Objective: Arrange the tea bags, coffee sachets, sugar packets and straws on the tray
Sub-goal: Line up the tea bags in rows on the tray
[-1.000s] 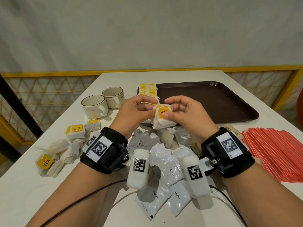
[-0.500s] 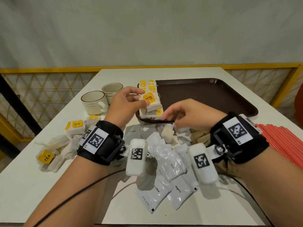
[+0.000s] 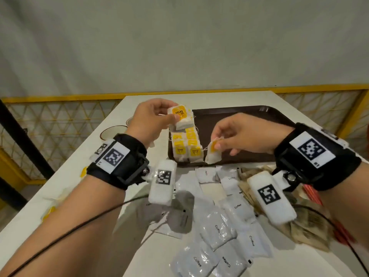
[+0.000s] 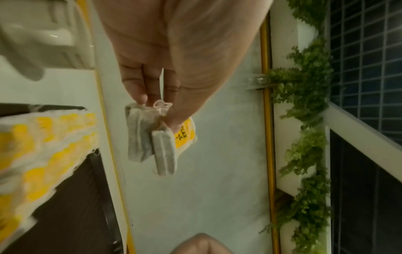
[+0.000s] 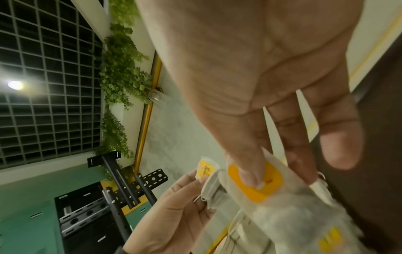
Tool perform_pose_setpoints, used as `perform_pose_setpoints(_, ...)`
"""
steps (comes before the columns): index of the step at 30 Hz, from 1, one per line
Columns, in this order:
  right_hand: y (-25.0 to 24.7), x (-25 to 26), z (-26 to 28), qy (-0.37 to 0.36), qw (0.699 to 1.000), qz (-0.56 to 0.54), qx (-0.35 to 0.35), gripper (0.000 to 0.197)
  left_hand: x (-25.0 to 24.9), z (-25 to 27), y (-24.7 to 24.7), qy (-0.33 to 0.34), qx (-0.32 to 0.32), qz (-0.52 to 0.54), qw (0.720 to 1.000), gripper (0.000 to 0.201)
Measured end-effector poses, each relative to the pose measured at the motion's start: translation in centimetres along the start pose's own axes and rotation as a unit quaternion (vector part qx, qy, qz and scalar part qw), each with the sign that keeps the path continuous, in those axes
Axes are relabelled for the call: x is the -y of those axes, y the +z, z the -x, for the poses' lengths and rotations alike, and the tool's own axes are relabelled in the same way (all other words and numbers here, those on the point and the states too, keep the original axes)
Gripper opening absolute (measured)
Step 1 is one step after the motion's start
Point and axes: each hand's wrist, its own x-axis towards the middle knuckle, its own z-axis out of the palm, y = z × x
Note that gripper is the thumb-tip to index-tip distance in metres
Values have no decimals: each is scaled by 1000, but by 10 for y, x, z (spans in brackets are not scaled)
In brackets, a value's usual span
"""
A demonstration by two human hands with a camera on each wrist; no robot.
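My left hand (image 3: 172,111) pinches a tea bag with a yellow tag (image 3: 180,116) in the air above the left end of the brown tray (image 3: 249,124); the left wrist view shows the tea bag (image 4: 152,141) hanging folded from the fingertips. Below it, rows of tea bags (image 3: 185,145) lie on the tray's left end. My right hand (image 3: 216,141) pinches a second tea bag (image 3: 213,154) by its yellow tag (image 5: 254,182) over the tray's front edge. White coffee sachets (image 3: 217,228), brown sugar packets (image 3: 307,226) and red straws (image 3: 311,194) lie on the table.
Two cups (image 3: 111,130) stand left of the tray, partly hidden by my left wrist. More loose tea bags (image 3: 50,210) lie blurred near the table's left edge. Most of the tray right of the tea bag rows is bare. A yellow railing runs behind the table.
My left hand has carried its tea bag up and forward over the tray's left end. My right hand let go of that bag, reached down and now holds another tea bag.
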Motion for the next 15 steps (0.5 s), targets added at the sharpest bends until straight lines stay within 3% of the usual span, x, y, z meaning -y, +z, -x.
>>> perform_pose_setpoints(4,-37,-9,-30,-4,997,22,-79,3,-17,-56,6,-32,66,-59,996,24)
perform_pose_setpoints(10,-73,-43,-96,24,985,7,-169,8,2,-143,37,-76,129,-182,972,17)
perform_pose_setpoints(15,-80,-73,-152,34,988,-20,-150,9,20,-191,65,-100,212,-256,938,15)
